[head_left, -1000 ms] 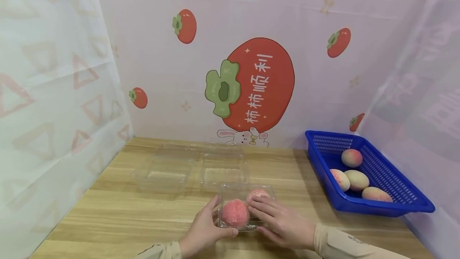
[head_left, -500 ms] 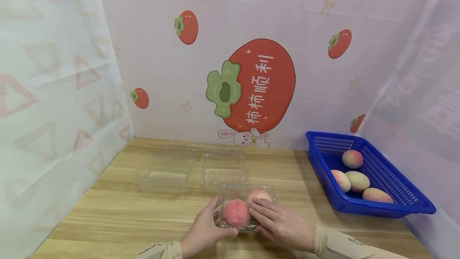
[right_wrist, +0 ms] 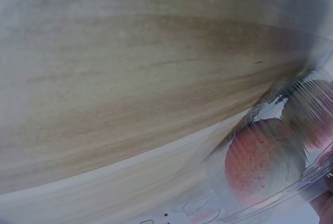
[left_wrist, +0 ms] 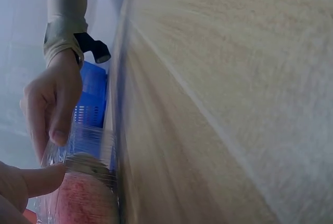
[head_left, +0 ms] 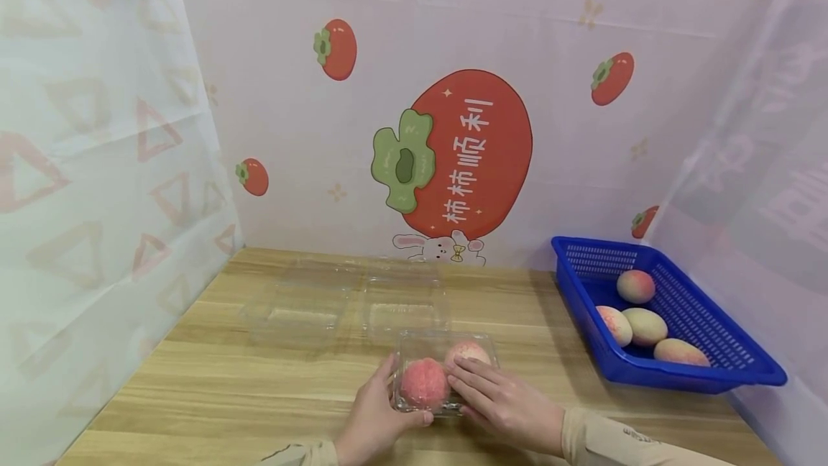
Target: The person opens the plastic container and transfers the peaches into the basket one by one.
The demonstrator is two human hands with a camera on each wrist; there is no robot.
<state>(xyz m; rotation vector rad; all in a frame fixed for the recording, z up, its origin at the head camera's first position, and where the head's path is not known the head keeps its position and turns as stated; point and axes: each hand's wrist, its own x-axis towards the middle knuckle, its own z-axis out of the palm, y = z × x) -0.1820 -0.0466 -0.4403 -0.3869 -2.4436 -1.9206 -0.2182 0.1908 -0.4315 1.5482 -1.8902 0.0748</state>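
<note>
A clear plastic box point(head_left: 446, 340) with two peaches stands at the table's front middle. The redder peach point(head_left: 423, 383) lies on the left, the paler peach point(head_left: 467, 356) on the right. Clear plastic covers both in the wrist views. My left hand point(head_left: 378, 412) grips the box's left end, thumb along the front and fingers at the side. My right hand point(head_left: 511, 405) rests on the box's right part, its fingers laid straight over the top. In the left wrist view the right thumb point(left_wrist: 60, 130) touches the box's near top edge. The right palm's underside is hidden.
Two clear plastic boxes, a left one point(head_left: 300, 316) and a right one point(head_left: 404, 309), stand open behind the hands. A blue basket point(head_left: 698, 380) at the right holds several peaches point(head_left: 643, 326). Printed cloth walls point(head_left: 291, 113) bound the wooden table point(head_left: 213, 380).
Both hands stay at the box, almost unmoved. My right fingers have shifted very slightly, so more of the paler peach shows. The whole head view has drifted a little.
</note>
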